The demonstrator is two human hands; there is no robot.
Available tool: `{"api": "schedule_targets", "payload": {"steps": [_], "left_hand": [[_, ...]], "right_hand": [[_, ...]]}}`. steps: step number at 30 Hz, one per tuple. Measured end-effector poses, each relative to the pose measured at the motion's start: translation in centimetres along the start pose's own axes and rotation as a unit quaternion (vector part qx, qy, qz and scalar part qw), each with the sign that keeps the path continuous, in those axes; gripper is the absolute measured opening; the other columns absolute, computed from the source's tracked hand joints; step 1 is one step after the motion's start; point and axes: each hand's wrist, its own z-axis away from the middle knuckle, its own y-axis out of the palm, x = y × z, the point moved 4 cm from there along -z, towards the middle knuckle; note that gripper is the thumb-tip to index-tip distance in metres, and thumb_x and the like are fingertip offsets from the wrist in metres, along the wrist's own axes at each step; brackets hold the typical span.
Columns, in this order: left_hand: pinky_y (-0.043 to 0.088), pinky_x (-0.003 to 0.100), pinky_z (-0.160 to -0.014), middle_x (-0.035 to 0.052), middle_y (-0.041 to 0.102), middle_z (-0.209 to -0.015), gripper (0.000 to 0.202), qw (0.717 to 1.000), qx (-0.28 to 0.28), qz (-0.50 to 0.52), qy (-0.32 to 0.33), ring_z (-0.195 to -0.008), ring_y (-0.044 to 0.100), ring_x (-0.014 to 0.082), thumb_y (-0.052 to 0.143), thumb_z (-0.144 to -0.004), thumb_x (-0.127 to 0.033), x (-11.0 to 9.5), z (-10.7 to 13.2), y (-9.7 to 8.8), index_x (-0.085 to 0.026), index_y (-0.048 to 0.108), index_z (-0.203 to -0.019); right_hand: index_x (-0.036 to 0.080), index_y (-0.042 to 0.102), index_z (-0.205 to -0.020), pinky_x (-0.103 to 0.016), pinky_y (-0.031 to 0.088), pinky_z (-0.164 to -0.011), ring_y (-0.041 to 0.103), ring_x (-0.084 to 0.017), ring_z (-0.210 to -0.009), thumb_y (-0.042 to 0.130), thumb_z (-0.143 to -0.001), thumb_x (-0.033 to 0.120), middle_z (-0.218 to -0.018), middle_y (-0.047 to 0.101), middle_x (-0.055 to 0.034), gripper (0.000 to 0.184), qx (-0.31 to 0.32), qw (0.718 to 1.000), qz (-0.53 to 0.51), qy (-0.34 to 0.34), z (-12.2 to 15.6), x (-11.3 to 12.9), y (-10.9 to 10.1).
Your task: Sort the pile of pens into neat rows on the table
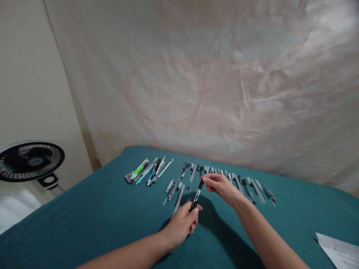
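A black pen with a silver middle (198, 194) is held slantwise over the table between both hands. My left hand (183, 222) is closed around its lower end. The fingertips of my right hand (220, 185) pinch the pen's upper black end. Just left of the pen, a small group of clear pen parts and caps (171, 190) lies on the cloth, partly hidden by my left hand. Behind and beside my right hand runs a row of pens, barrels and caps (256, 190), some of them covered by the hand.
A pile of assorted pens (143, 172), one bright green, lies at the back left of the green tablecloth (112, 220). A white paper sheet (340, 250) rests at the right front edge. A black fan (32, 161) stands left of the table; a wrinkled sheet (196, 82) hangs behind.
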Motion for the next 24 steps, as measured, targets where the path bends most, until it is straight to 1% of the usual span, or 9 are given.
{"api": "schedule_targets", "payload": {"steps": [3,6,11,15,17,19,21,24], "left_hand": [[0.020,0.017,-0.041,-0.0051,0.040,-0.062,0.031,1.000,0.000,-0.001,0.005,-0.045,0.032,0.0034,0.042,-0.080,-0.042,0.0,-0.1,-0.1,-0.016,0.046,-0.097],[0.020,0.017,-0.041,-0.0051,0.040,-0.062,0.032,1.000,0.000,0.000,0.003,-0.045,0.032,0.0033,0.043,-0.079,-0.043,0.0,-0.1,-0.2,-0.016,0.048,-0.097],[0.021,0.017,-0.041,-0.0051,0.041,-0.061,0.033,1.000,0.001,-0.003,-0.002,-0.044,0.034,0.0035,0.044,-0.078,-0.043,0.0,-0.1,-0.1,-0.016,0.048,-0.098],[0.026,0.017,-0.041,-0.0046,0.043,-0.061,0.031,0.999,0.006,-0.031,0.013,-0.045,0.038,0.0044,0.041,-0.080,-0.041,-0.1,0.0,0.0,-0.016,0.049,-0.097],[0.028,0.017,-0.042,-0.0045,0.044,-0.061,0.031,0.999,0.012,-0.046,0.010,-0.046,0.040,0.0048,0.041,-0.080,-0.041,-0.1,0.1,0.0,-0.016,0.049,-0.097],[0.029,0.016,-0.042,-0.0044,0.044,-0.061,0.031,0.998,0.023,-0.058,0.000,-0.047,0.041,0.0050,0.043,-0.079,-0.041,0.0,0.2,0.0,-0.016,0.048,-0.097],[0.030,0.016,-0.043,-0.0042,0.045,-0.062,0.029,0.997,0.036,-0.067,-0.003,-0.048,0.042,0.0051,0.044,-0.079,-0.040,0.0,0.3,0.1,-0.017,0.048,-0.096],[0.031,0.016,-0.043,-0.0038,0.046,-0.063,0.028,0.996,0.050,-0.078,0.000,-0.049,0.043,0.0052,0.045,-0.078,-0.039,0.0,0.4,0.3,-0.017,0.048,-0.095]], "right_hand": [[0.013,0.062,-0.077,-0.021,0.034,-0.050,0.043,-0.008,-0.050,0.062,-0.066,0.046,-0.057,0.051,0.0011,0.035,-0.003,1.000,0.001,-0.004,0.1,0.2,-0.2],[0.013,0.062,-0.075,-0.021,0.035,-0.050,0.044,-0.009,-0.051,0.060,-0.067,0.049,-0.055,0.051,0.0008,0.037,-0.023,0.999,0.019,-0.018,0.0,0.5,-0.6],[0.015,0.062,-0.072,-0.021,0.035,-0.050,0.044,-0.009,-0.051,0.061,-0.066,0.047,-0.054,0.050,0.0022,0.033,-0.062,0.995,0.064,-0.044,-0.2,0.6,-1.4],[0.014,0.059,-0.071,-0.020,0.034,-0.049,0.044,-0.008,-0.049,0.060,-0.068,0.046,-0.054,0.050,0.0024,0.033,-0.069,0.995,0.045,-0.057,-0.3,0.8,-1.7],[0.014,0.058,-0.072,-0.020,0.035,-0.048,0.044,-0.008,-0.049,0.057,-0.069,0.048,-0.054,0.051,0.0024,0.034,-0.085,0.994,0.023,-0.070,-0.2,1.2,-2.1],[0.015,0.058,-0.073,-0.020,0.037,-0.049,0.046,-0.008,-0.049,0.057,-0.069,0.049,-0.056,0.052,0.0023,0.035,-0.117,0.989,-0.016,-0.086,-0.2,1.7,-3.1],[0.016,0.057,-0.073,-0.020,0.038,-0.047,0.047,-0.007,-0.049,0.059,-0.068,0.049,-0.062,0.056,0.0012,0.033,-0.162,0.979,-0.062,-0.105,-0.1,2.1,-4.7],[0.018,0.054,-0.069,-0.019,0.037,-0.041,0.045,-0.006,-0.045,0.064,-0.063,0.046,-0.069,0.059,-0.0002,0.031,-0.265,0.947,-0.126,-0.131,0.0,2.1,-8.1]]}}
